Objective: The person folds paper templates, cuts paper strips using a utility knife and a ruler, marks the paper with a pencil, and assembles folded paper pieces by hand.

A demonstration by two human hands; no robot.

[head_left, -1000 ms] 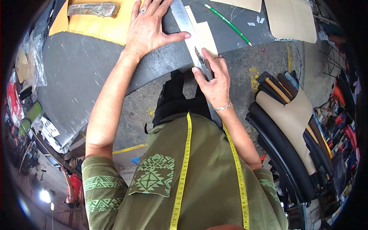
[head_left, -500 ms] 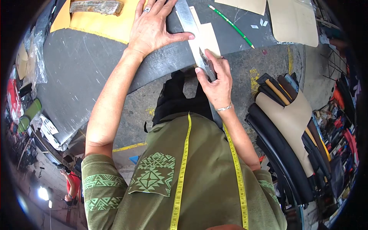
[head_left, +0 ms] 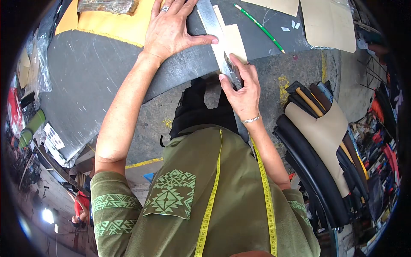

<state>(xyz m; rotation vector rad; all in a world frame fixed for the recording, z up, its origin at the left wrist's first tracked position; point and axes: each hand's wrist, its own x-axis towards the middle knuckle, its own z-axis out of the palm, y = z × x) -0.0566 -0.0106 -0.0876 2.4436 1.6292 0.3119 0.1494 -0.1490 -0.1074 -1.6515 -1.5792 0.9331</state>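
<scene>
My left hand (head_left: 168, 32) lies flat on the dark work table (head_left: 102, 73), fingers stretched and thumb out to the side. Its thumb tip rests on a metal ruler (head_left: 210, 21), and the fingertips reach the top edge of the view. Under and beside the ruler is a narrow cream piece of sheet material (head_left: 233, 38). My right hand (head_left: 243, 96) is closed round a grey utility knife (head_left: 236, 78), held against the ruler's near end at the table edge. The blade tip is hard to make out. A green pencil (head_left: 260, 28) lies to the right of the cream piece.
Yellow sheet material (head_left: 115, 32) bears a plastic-wrapped block (head_left: 107, 6) at the upper left. Beige sheets (head_left: 327, 25) lie at the upper right, with small white scraps (head_left: 285, 29) nearby. Rolled material (head_left: 310, 167) stands right of me. A yellow tape measure (head_left: 212, 192) hangs over my shirt.
The hanging tape measure's left strand has swung to the right. Both hands, the ruler and the knife stay almost in place.
</scene>
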